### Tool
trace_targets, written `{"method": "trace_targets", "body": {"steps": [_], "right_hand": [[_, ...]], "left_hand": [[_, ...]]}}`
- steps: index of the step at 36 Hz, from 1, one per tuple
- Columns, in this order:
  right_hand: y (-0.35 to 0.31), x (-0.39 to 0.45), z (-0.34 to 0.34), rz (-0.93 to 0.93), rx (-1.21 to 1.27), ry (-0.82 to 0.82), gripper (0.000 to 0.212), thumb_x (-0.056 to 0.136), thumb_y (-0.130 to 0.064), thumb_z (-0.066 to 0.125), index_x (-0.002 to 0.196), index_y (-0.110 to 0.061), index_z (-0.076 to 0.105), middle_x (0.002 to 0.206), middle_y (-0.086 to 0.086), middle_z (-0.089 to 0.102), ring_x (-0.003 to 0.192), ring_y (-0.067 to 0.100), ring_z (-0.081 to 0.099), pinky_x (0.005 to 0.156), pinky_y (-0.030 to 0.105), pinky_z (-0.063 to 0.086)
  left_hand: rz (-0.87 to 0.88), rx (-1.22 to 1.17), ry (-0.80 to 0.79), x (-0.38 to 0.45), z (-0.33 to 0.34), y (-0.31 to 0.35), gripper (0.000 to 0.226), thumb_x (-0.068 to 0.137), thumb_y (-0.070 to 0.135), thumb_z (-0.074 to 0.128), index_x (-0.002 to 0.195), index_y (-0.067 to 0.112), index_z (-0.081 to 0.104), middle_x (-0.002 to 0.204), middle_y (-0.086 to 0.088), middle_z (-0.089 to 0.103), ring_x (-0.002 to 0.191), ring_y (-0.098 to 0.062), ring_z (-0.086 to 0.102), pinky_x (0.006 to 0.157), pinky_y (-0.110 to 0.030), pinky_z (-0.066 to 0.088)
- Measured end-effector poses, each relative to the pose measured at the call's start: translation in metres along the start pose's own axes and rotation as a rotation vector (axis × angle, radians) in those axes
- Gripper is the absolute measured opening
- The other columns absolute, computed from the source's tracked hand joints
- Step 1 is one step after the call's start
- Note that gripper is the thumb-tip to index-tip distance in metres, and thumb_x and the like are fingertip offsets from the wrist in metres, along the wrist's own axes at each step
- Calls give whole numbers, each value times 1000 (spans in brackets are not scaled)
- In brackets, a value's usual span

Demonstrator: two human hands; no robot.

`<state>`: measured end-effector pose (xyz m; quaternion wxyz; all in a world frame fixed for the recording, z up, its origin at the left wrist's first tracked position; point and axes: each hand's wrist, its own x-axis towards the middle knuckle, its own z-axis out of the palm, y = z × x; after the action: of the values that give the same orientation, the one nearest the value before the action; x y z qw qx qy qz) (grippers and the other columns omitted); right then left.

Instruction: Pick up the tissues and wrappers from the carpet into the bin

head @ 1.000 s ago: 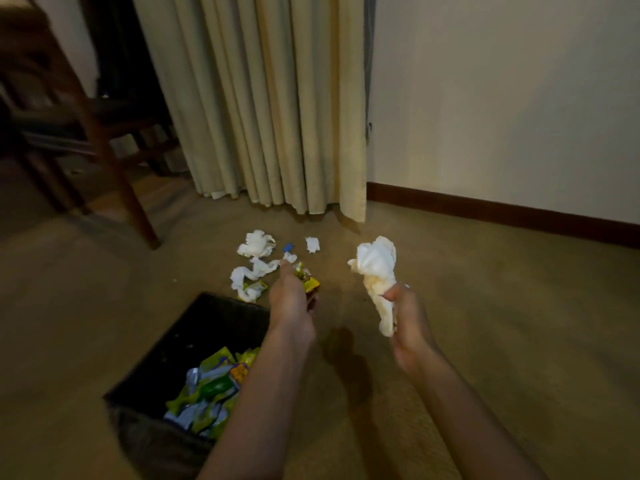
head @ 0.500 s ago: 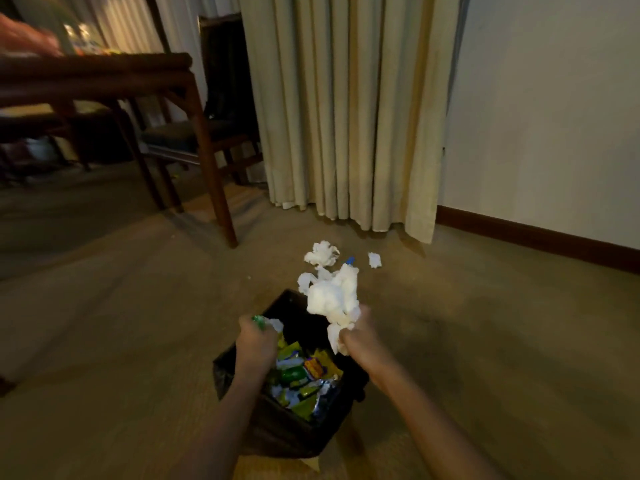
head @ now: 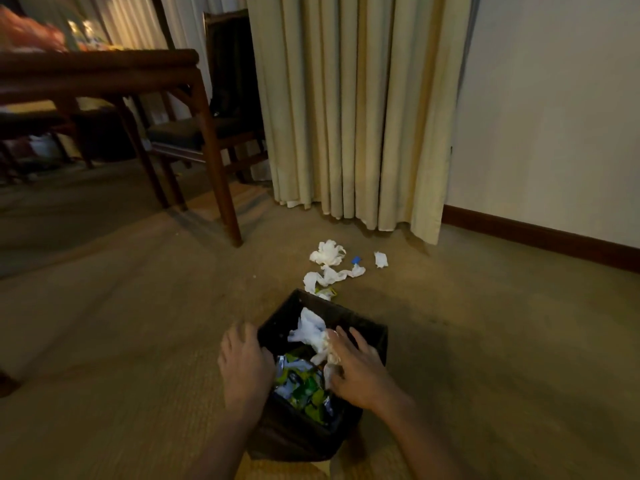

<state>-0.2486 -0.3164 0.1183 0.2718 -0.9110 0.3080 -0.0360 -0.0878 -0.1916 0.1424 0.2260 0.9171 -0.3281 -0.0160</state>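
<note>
Over the black bin (head: 372, 332) at lower centre, both hands spread open as a white tissue wad (head: 311, 332) drops.
Right hand (head: 358, 370) should shake clear of it; left hand (head: 242, 365) stays flat; loose tissues (head: 327, 266) wait on carpet (head: 485, 323) just above.

We see a black square bin (head: 360, 329) standing upright on the tan carpet (head: 485, 341), holding green, yellow and silver wrappers (head: 303, 386). A white crumpled tissue (head: 311, 332) sits at its open top, above the wrappers. Beyond the bin more litter lies on the carpet: a bunched white tissue (head: 327, 252), a long twisted tissue (head: 329, 276), a small white scrap (head: 380, 259), a tiny blue scrap (head: 356, 260), and a yellow-green wrapper (head: 326, 292) just beside the bin's far rim.
</note>
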Motion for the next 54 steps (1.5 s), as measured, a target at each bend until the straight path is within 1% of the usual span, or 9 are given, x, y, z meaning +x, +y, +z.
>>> {"method": "trace_targets", "body": {"steps": [2,4,7,14,21,32,40,46,54], "right_hand": [[3,1,4,7,-20,52,69,97,-31,45,152,-30,4,161,-9,1,147,14,-8,117,40,6],[3,3,6,25,-22,89,70,95,-25,48,152,-30,8,161,-10,4,147,12,-6,117,39,5],[5,7,9,43,-54,114,76,91,-19,54,152,-29,10,161,-9,4,147,13,-7,117,40,3],[8,14,15,47,-74,147,76,90,-14,54,152,-31,14,160,-11,7,146,12,-4,117,43,7],[8,16,11,60,-64,159,72,90,-13,52,152,-31,18,159,-12,10,145,12,0,117,43,10],[8,16,12,60,-63,213,69,90,-14,53,150,-32,22,158,-12,17,143,12,8,116,42,14],[-1,14,7,83,-12,231,68,91,-10,50,148,-35,24,157,-14,20,143,10,10,116,41,12],[-8,13,6,127,-27,232,69,90,-2,50,148,-34,29,156,-13,22,142,14,14,115,43,15],[-8,15,5,146,-57,246,69,87,4,50,145,-31,36,155,-8,28,140,21,19,115,46,20]], "left_hand": [[-60,2,-77,-1,0,-4,53,95,17,45,145,11,29,154,-12,21,142,-32,18,113,-48,23],[-117,-46,-148,-3,3,-6,50,97,17,41,145,9,27,150,-13,29,138,-32,24,109,-44,27],[-99,-84,-94,-6,7,-8,41,99,16,38,140,6,36,137,-13,43,124,-29,36,100,-38,34],[-48,-74,-17,0,20,-18,47,100,20,37,145,8,33,131,-10,45,114,-26,39,94,-34,34],[-68,-110,4,8,26,-18,43,98,20,38,140,9,39,127,-9,46,111,-26,37,92,-36,35],[-27,-122,48,11,33,-23,45,99,21,37,143,11,37,125,-6,46,108,-22,36,93,-35,34],[-44,-163,69,17,36,-22,45,99,22,36,142,13,38,125,-4,45,111,-21,35,92,-35,33],[-49,-212,51,16,36,-25,48,97,26,38,144,16,34,133,-2,43,121,-22,34,101,-39,35],[-41,-254,29,16,36,-24,50,96,27,42,144,15,34,135,-4,42,125,-26,32,104,-42,35]]}}
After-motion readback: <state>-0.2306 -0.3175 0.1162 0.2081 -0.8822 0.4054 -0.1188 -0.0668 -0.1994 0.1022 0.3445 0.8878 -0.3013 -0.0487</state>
